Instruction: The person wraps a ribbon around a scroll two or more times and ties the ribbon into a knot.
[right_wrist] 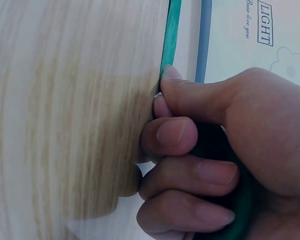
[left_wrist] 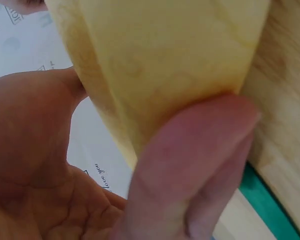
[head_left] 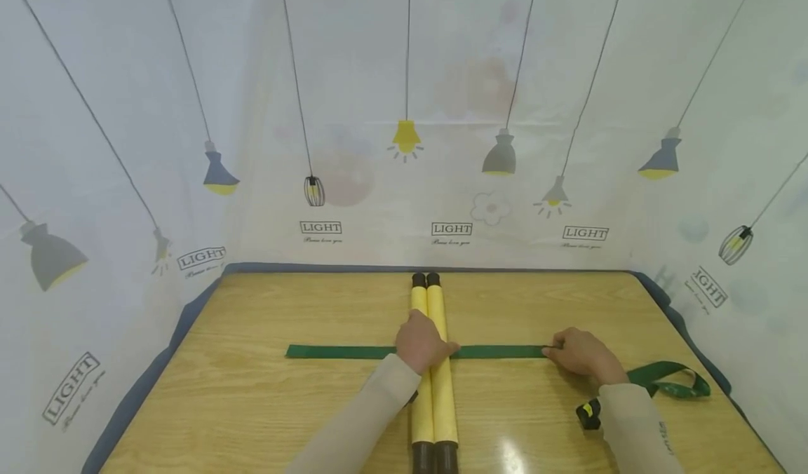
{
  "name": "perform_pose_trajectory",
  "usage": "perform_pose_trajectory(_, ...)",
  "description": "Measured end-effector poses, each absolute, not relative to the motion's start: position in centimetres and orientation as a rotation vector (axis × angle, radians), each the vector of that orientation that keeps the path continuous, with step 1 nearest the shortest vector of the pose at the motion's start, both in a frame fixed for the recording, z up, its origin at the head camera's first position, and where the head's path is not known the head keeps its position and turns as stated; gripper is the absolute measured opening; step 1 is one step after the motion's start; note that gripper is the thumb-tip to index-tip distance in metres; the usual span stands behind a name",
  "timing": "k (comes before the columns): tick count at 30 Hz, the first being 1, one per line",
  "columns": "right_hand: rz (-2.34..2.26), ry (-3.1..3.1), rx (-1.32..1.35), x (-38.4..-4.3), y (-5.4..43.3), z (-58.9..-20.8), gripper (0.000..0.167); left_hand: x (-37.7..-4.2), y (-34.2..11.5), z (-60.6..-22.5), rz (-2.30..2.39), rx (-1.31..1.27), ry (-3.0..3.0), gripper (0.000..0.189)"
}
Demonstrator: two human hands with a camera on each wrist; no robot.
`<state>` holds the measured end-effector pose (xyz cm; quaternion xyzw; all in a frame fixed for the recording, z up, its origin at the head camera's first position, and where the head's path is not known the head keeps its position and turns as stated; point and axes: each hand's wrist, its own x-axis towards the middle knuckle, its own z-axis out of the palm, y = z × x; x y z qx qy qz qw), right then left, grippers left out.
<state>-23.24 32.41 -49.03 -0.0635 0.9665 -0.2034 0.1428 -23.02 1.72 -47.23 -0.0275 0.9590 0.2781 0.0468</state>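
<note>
Two yellow scroll-like rolls point(head_left: 445, 404) with dark ends lie side by side, pointing away from me. A flat green strap point(head_left: 341, 352) runs crosswise on the table, hidden where the rolls cross it. My left hand point(head_left: 421, 341) grips the rolls from above near that crossing; in the left wrist view, its fingers point(left_wrist: 190, 145) press the yellow surface point(left_wrist: 165, 50). To the right, my right hand point(head_left: 583, 353) pinches the strap point(right_wrist: 172, 37) between thumb and forefinger. Its other fingers curl over more of the strap in the palm, and the tail loops out beyond the wrist.
The wooden table point(head_left: 252, 404) has a blue edge point(head_left: 353, 268) along its back and sides. White sheeting point(head_left: 379, 200) printed with lamps stands around it. A black device point(head_left: 588, 414) with a yellow mark sits at my right wrist.
</note>
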Motion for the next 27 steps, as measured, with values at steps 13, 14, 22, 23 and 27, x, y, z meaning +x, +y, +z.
perform_pose_trajectory(13, -0.579, 2.788, -0.192, -23.3, 32.5, -49.4, 0.026, -23.8, -0.4, -46.1, 0.578, 0.068, 2.942, 0.062)
perform_pose_trajectory(14, -0.577, 2.790, -0.196, -23.3, 32.5, -49.4, 0.026, -24.0, -0.8, -46.0, 0.553, 0.076, 2.924, 0.065)
perform_pose_trajectory(22, -0.575, 2.801, -0.188, -23.3, 32.4, -49.2, 0.028, -25.6, -5.4, -45.7, 0.643, 0.157, 2.827, 0.048)
perform_pose_trajectory(23, -0.574, 2.802, -0.188, -23.3, 32.4, -49.1, 0.028, -25.8, -6.0, -45.8, 0.649, 0.196, 2.821, 0.046)
perform_pose_trajectory(27, -0.563, 2.806, -0.182, -23.3, 32.4, -49.0, 0.027, -26.3, -8.9, -46.5, 0.647, 0.411, 2.765, 0.050)
